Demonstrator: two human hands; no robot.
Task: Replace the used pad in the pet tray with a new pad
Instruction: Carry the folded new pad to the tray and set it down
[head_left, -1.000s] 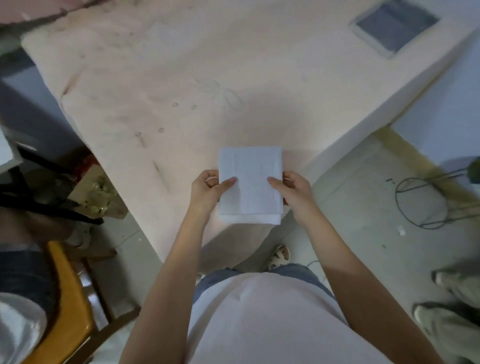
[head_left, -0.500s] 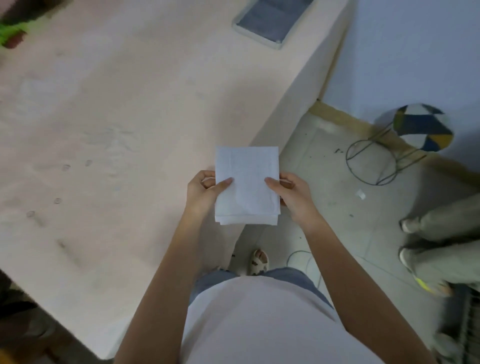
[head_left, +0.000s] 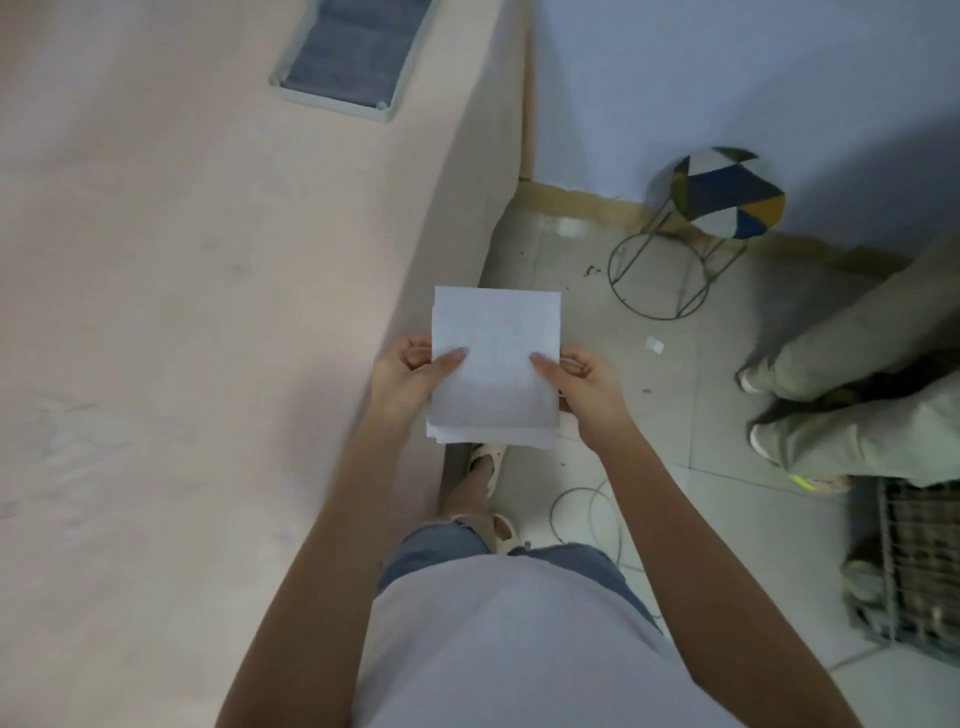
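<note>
While the person stands at the corner of the pale pink bed (head_left: 197, 322), both hands hold the new pad (head_left: 496, 364), folded into a white square, out in front at waist height over the floor (head_left: 649, 415) just beside the bed edge. Left hand (head_left: 410, 376): thumb laid flat across the top face, fingers curled under the left edge; grip closed on the pad. Right hand (head_left: 584, 389): the same on the right edge, thumb on top, fingers beneath. Layered edges of the fold show at the pad's near side.

Pet tray (head_left: 343, 57) sits on the bed at its far end, well apart from the hands, with a dark grey pad (head_left: 353, 47) lying inside it (presumably the used one, not yet removed).

Step in hand, as I judge it: carrying the new pad to the tray, or starting to unfold it. To do it well, keep the fold intact until close to the tray, since an opened sheet will flop and drag. Set it down on the bed just beside the tray, lift out the grey pad first, then open the new one by its loose near-side layers and spread it flat to all four tray walls.

Also present: a stool (head_left: 724, 192) with a patchwork seat by the wall; another person's legs (head_left: 852, 374) at right; a loose cable (head_left: 582, 514) on the floor near the feet (trip risk).
</note>
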